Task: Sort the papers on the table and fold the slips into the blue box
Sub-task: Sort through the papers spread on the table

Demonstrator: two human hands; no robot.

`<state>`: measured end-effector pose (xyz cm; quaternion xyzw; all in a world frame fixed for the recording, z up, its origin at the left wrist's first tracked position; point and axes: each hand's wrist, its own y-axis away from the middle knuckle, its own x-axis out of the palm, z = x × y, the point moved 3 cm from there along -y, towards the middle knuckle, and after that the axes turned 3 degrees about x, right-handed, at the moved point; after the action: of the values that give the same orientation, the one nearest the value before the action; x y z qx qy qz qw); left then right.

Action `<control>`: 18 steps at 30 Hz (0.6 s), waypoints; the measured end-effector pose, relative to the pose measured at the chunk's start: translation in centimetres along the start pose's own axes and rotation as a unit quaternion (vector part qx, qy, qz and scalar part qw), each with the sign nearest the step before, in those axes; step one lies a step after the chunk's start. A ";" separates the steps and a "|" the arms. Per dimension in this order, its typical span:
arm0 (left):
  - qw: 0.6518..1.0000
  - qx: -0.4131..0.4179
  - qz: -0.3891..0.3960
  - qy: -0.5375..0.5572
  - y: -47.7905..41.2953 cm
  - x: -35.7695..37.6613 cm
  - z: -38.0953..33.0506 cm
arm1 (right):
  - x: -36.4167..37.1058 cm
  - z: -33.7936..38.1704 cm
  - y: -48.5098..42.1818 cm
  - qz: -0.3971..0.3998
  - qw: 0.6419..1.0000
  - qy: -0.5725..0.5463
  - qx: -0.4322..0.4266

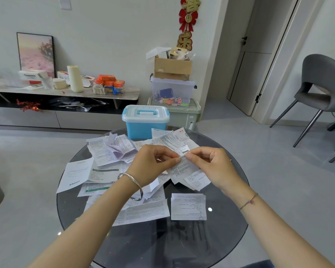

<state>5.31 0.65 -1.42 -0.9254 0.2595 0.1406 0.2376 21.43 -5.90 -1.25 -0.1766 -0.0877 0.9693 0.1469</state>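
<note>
Round dark glass table (162, 244) on a pale grey floor. Far left, against the wall, low shelf (66, 93) with a framed picture (36, 53) leaning behind it, plus a cream cylinder and orange packets. On the table's left half, loose printed papers (103, 151) overlapping in a heap, some creased, some flat. Above the middle of the heap, left hand (151, 165) with a silver bangle (133, 182) at the wrist, thumb and forefinger curled and pinching the top edge of a small white slip (184, 167). Behind the hands, at the table's far edge, blue box (143, 126) with white lid shut and handle down, papers lying against its base. Beyond it, by the wall, cardboard box (172, 68) stacked on a clear bin (172, 91). Just beside the left, right hand (211, 165), fingertips almost meeting the other's, pinching the same top edge; other fingers loosely curled; thin cord bracelet (249, 203) at the wrist. Near right of the heap, one folded sheet (188, 206) lying flat and apart. Far right, grey chair (321, 84) beside a door
</note>
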 end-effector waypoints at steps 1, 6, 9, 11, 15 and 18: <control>1.000 -0.007 -0.003 0.012 0.0 0.0 0.1 | -0.1 -0.1 -0.1 -0.006 1.000 -0.011 0.004; 0.987 -0.086 -0.014 0.137 0.0 0.3 0.8 | 0.0 -0.7 -0.3 -0.033 0.997 -0.069 0.028; 0.988 -0.079 -0.022 0.129 0.1 0.3 0.7 | 0.6 -0.8 -0.1 -0.010 0.997 -0.063 0.035; 0.986 -0.087 -0.024 0.139 0.2 0.6 0.8 | 0.6 -0.9 -0.2 -0.021 0.996 -0.074 0.036; 0.971 -0.130 -0.037 0.199 0.2 1.2 1.3 | 0.5 -1.2 -0.3 -0.051 0.992 -0.101 0.055; 0.973 -0.127 -0.040 0.186 0.2 1.4 1.3 | 0.9 -1.3 -0.1 -0.027 0.995 -0.079 0.051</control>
<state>6.19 0.54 -3.18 -0.9677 0.2414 -0.0117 0.0711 21.16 -5.40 -2.69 -0.0893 -0.0545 0.9791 0.1741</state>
